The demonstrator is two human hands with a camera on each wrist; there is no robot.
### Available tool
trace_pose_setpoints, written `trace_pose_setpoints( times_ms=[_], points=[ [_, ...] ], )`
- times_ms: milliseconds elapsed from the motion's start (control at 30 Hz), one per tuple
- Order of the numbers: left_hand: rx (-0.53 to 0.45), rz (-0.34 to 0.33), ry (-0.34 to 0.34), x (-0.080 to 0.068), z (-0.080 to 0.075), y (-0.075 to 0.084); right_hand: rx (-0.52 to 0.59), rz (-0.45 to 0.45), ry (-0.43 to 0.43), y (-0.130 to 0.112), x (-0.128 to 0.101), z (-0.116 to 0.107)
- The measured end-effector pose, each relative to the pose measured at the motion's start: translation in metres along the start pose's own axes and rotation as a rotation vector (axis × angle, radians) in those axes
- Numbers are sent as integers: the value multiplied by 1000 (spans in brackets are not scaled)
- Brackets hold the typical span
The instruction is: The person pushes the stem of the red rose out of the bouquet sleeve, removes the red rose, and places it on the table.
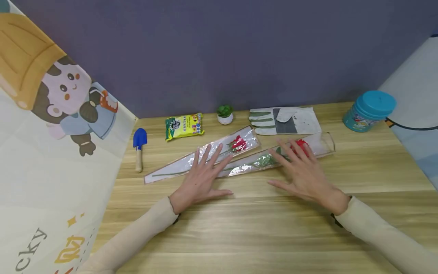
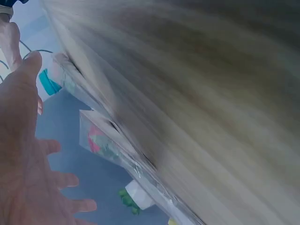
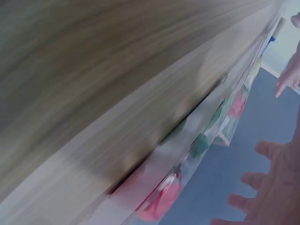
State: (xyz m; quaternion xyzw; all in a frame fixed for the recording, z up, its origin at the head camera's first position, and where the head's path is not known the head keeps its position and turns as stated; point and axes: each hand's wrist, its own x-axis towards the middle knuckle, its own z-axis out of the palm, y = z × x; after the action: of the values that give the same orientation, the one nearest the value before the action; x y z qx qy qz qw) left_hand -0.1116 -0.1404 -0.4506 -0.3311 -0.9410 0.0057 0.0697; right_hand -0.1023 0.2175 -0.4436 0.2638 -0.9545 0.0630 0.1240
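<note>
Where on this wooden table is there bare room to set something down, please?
The near strip of table between the two sleeves is bare, as is the right side below the teal jar. The back is crowded: trowel, seed packet, small plant, glove, two wrapped roses.

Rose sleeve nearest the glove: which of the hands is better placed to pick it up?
Probably the right hand. Its spread fingers lie over the bloom end of that wrapped rose, below the work glove. The left hand is spread over the other wrapped rose, farther away.
</note>
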Motion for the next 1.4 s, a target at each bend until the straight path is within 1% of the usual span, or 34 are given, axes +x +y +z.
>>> trace_pose_setpoints(
  times_ms=[133, 233, 300, 367, 467, 600, 700, 767, 833, 900, 933, 1067, 1133, 1200, 1233, 1333, 1400],
  points=[
    [-16, 16, 0, 5, 0, 2, 27, 48, -15, 5, -6, -5],
    [-22, 34, 13, 9, -1, 5, 62, 104, -23, 10, -10, -9],
    [-53, 40, 22, 13, -2, 7, 97, 142, -17, 12, -12, -12],
    [-108, 43, 22, 16, -4, 9, 138, 188, -5, 15, -14, -14],
    [-240, 44, 9, 21, -6, 12, 214, 274, 12, 19, -17, -18],
    [-417, 38, -11, 30, -9, 17, 343, 388, 7, 26, -22, -22],
    [-521, 19, -40, 38, -8, 21, 431, 454, -46, 33, -25, -23],
    [-571, 13, -58, 44, -7, 25, 485, 498, -105, 38, -27, -23],
    [-591, 7, -77, 49, -6, 28, 539, 539, -172, 42, -26, -22],
    [-593, 6, -85, 53, -4, 30, 642, 578, -236, 44, -25, -21],
    [-592, 5, -86, 54, -3, 31, 726, 596, -265, 45, -24, -19],
    [-590, 1, -107, 59, -1, 34, 1137, 694, -387, 47, -19, -13],
    [-590, 0, -117, 60, -1, 36, 1304, 741, -438, 47, -18, -11],
    [-583, 0, -127, 61, -2, 39, 1409, 776, -475, 47, -18, -8],
    [-578, -2, -130, 62, -2, 40, 1444, 790, -484, 47, -18, -7],
    [-573, -8, -136, 64, -3, 44, 1517, 821, -486, 48, -19, -5],
    [-572, -25, -152, 66, -3, 46, 1549, 840, -480, 49, -19, -5]
  ],
)
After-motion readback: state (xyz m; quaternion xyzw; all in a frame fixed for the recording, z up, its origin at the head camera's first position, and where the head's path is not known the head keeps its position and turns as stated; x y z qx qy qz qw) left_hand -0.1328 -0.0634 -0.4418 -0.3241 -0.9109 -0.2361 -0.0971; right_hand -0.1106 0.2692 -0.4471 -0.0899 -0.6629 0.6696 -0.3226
